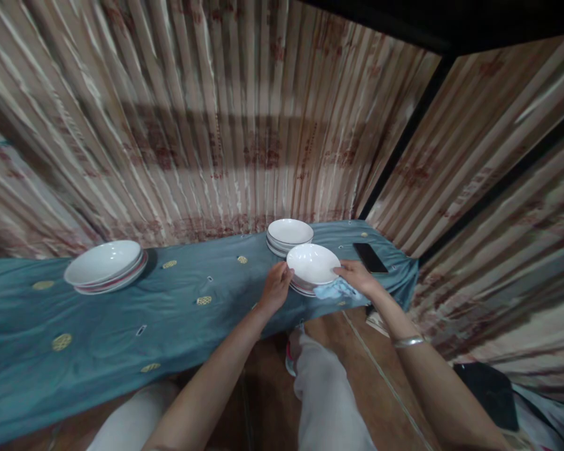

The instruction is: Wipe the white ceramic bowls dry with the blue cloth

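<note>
A white shallow bowl (pixel 313 263) is between my two hands, just above or on top of other dishes whose edges show beneath it; I cannot tell whether it touches them. My left hand (pixel 277 285) grips its left rim, thumb on the edge. On the right rim, my right hand (pixel 357 275) is closed with the fingers over the edge. A light blue cloth (pixel 336 289) hangs below that hand against the bowl's front side, and how it is held is partly hidden. Right behind stands a stack of white dishes with dark rims (pixel 290 232).
Another stack of white bowls (pixel 104 264) stands at the left on the teal patterned tablecloth (pixel 169 313). A black phone-like slab (pixel 370 257) lies to the right. Pleated curtains (pixel 244 125) hang behind, with a dark frame post (pixel 408 134) at the right corner.
</note>
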Demonstrator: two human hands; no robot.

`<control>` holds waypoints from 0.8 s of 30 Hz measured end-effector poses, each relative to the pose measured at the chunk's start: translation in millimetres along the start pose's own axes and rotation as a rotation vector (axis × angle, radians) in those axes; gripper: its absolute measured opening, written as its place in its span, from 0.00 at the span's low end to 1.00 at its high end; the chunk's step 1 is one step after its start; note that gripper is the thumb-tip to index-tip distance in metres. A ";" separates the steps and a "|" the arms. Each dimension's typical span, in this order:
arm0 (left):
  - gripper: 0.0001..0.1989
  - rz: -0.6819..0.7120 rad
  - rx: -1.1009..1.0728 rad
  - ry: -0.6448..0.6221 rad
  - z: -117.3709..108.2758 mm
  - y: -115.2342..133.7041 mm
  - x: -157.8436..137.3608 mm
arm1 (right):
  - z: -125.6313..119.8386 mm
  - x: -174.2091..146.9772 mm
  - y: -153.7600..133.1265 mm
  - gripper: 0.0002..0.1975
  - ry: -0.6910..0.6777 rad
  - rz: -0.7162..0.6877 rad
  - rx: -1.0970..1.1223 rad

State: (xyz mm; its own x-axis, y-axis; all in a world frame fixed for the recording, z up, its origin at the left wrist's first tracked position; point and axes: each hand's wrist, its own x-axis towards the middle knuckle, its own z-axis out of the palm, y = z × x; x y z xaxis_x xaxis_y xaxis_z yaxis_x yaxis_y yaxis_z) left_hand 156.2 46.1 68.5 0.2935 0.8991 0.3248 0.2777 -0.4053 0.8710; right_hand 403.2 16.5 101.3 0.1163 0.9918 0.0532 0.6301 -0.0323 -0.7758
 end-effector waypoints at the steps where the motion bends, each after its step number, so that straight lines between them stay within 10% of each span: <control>1: 0.12 0.001 0.014 0.001 2.6 -3.4 -0.6 | 0.7 0.4 2.3 0.13 -0.012 0.009 -0.017; 24: 0.19 -0.165 -0.034 0.111 20.8 -16.3 -8.7 | 8.2 -4.1 -3.4 0.10 -0.058 0.018 -0.389</control>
State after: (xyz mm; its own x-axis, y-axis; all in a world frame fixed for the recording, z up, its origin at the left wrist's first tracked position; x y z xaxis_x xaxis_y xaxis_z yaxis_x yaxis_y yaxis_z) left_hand 168.1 41.5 43.8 0.1435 0.9662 0.2141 0.2816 -0.2472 0.9271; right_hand 394.3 13.5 98.6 0.0939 0.9956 -0.0024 0.8734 -0.0835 -0.4797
